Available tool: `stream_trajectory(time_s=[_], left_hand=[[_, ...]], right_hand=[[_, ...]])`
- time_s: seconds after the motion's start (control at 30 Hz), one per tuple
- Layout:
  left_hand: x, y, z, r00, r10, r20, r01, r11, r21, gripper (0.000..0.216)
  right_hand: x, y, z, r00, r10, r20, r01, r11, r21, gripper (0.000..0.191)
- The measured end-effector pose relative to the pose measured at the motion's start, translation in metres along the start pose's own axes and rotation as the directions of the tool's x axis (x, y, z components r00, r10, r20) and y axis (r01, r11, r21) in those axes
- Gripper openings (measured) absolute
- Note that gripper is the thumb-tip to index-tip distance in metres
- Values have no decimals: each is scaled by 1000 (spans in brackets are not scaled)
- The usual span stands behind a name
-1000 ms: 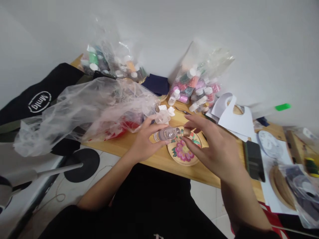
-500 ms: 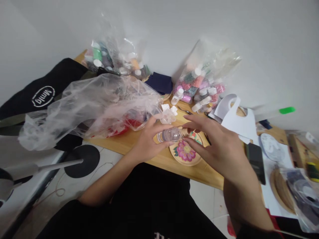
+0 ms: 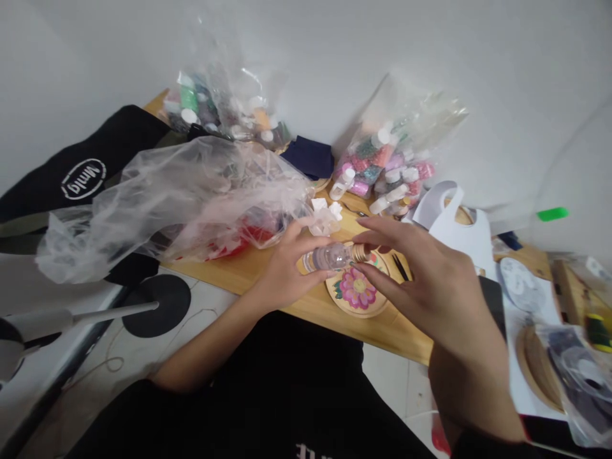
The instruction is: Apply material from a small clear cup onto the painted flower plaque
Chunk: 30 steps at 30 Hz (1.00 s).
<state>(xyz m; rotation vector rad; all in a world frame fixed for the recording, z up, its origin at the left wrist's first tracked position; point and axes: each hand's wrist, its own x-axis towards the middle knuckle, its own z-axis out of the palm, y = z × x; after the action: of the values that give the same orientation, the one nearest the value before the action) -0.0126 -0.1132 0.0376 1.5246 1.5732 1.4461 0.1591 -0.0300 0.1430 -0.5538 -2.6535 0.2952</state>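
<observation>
A small clear glass bottle (image 3: 329, 257) lies sideways in the air above the table, its gold screw cap (image 3: 361, 252) pointing right. My left hand (image 3: 287, 264) grips the bottle's body near the base between thumb and fingers. At the other end my right hand (image 3: 421, 274) has thumb and fingertips on the cap. Just below and behind the bottle is a round wooden piece with a pink flower (image 3: 356, 290) on it, partly covered by the hands.
A crumpled clear plastic bag (image 3: 191, 197) spreads over the table's left. Bags of small bottles (image 3: 377, 153) stand against the wall. Crumpled white tissue (image 3: 325, 213) is beyond my left hand. White bib-shaped paper (image 3: 466, 233) and a wooden ring (image 3: 538, 366) lie to the right.
My right hand's fingers have shifted slightly around the cap, and dark tweezers beside the flower piece show more now. The left hand keeps its hold on the bottle.
</observation>
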Motion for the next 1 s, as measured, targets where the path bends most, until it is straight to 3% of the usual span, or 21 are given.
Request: stream_trajectory(time_s=[0.33,0.6,1.0], left_hand=[[-1,1,-1,1000,1,-1,-1,1000,-20,41],[2,2,2,1000,10,9,-10,997,72,43],[6,4,12,999,13,-40,-9,994,105,38]], right_hand=[[3,1,1,999,6,41,-6,1000,-15,42],[9,7,0,990,22,142,-17,999,-31,37],[15,22,7,953,242,184,-268,955,129,40]])
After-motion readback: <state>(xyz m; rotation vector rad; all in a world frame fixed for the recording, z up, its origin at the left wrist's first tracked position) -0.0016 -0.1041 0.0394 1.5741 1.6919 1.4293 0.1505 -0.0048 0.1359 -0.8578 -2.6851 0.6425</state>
